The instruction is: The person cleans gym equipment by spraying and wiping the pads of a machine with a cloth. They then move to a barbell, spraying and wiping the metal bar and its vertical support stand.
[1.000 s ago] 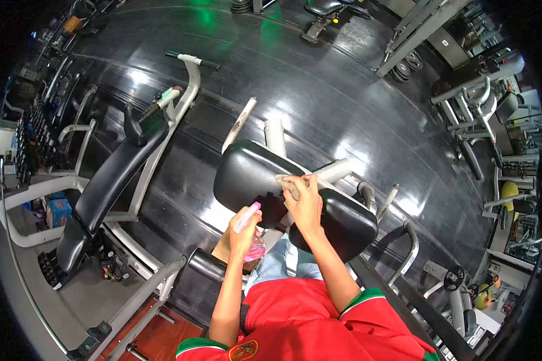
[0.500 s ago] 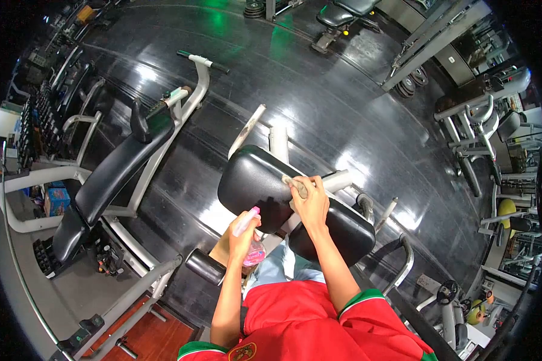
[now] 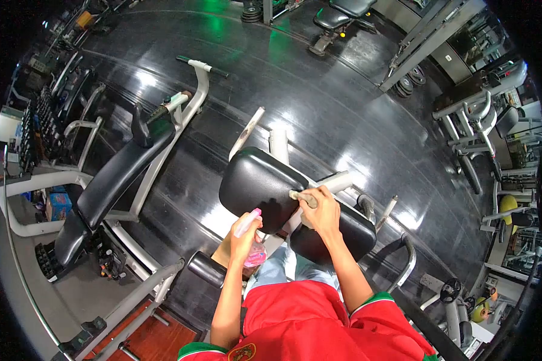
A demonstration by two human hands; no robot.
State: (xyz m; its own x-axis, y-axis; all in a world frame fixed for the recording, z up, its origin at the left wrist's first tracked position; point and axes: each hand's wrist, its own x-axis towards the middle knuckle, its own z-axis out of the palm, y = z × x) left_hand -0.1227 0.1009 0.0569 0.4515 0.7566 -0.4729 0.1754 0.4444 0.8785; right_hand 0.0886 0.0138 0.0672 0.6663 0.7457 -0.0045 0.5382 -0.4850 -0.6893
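Observation:
In the head view my left hand is closed around a spray bottle with a pink and white nozzle and pink liquid inside. It is held just in front of a black padded cushion, part of a white-framed gym machine. My right hand grips a light-coloured cloth between fingers and thumb, at the inner edge of that cushion. Below the right wrist lies a second black cushion. Part of the cloth is hidden by the fingers.
To the left stands a long black bench on a white frame. A black roller pad sits close to my left forearm. White metal handles stick up beyond the cushion. Dumbbells line the far left.
My right hand has moved a little right and toward me with the cloth, from the cushion's upper right edge. My left hand has barely moved and keeps the spray bottle.

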